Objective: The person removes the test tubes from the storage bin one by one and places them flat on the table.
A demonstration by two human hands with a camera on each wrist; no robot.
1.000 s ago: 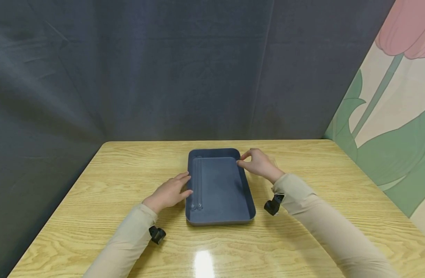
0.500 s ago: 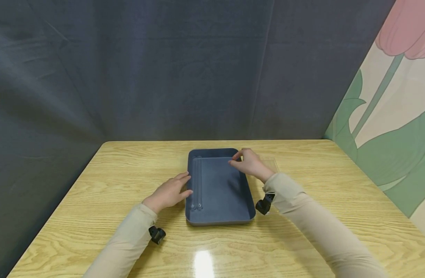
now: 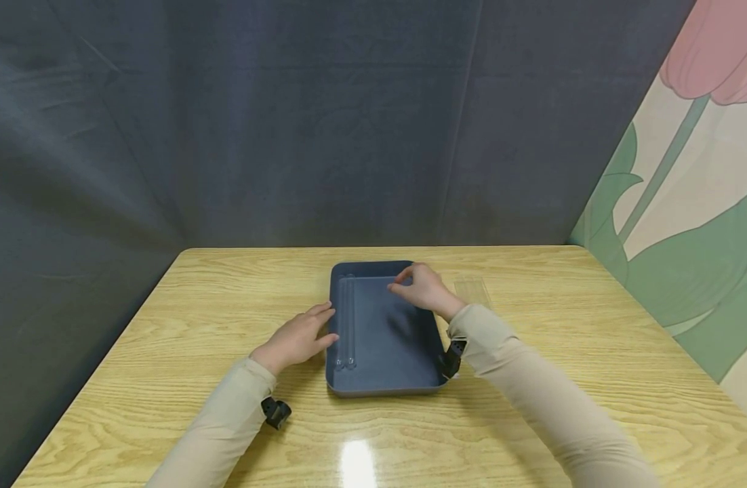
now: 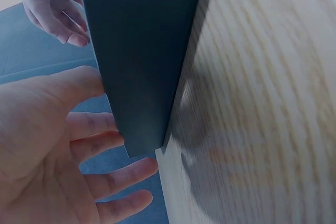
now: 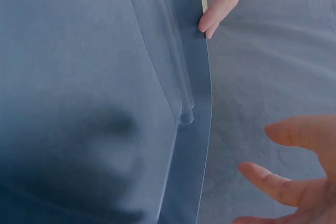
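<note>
A dark blue-grey rectangular tray (image 3: 388, 332) rests on the table. Two clear tubes (image 3: 346, 322) lie side by side along its left inner wall; the right wrist view shows a rounded tube end (image 5: 185, 116). My left hand (image 3: 297, 339) is at the left wall, fingers extended, with the thumb (image 4: 86, 85) right at the rim. Over the far right part of the tray is my right hand (image 3: 424, 290). Its thumb and fingers (image 5: 270, 184) are spread apart in the right wrist view, and nothing shows between them.
Beyond the tray's right wall, a flat clear plastic piece (image 3: 472, 290) lies on the table, partly hidden by the right forearm. A dark curtain (image 3: 325, 135) hangs behind the wooden table (image 3: 184, 325). The right wall (image 3: 709, 203) has a painted tulip.
My right hand has moved left from the tray's right rim to above its inside, uncovering more of the clear plastic piece. The left hand, the tray and the tubes stay put.
</note>
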